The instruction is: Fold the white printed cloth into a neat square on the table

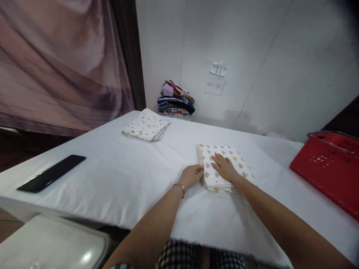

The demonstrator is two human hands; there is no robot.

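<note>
A folded white cloth (pixel 224 178) printed with grey, yellow and purple mushroom-like shapes lies in front of me on the table. My right hand (pixel 224 167) rests flat on top of it, fingers spread. At the cloth's left edge is my left hand (pixel 192 176), its fingers curled together and pinching the edge; the fingertips are partly hidden. A bracelet circles the left wrist. Farther off to the left sits a second folded white cloth (pixel 147 124) with small dark prints, touched by neither hand.
The white-covered table (pixel 112 175) holds a dark flat slab (pixel 53 173) at left. A red plastic basket (pixel 328 172) stands at right. A stack of folded fabrics (pixel 176 100) is by the wall, below two paper notes (pixel 214 87). A white stool-like surface (pixel 53 243) is lower left.
</note>
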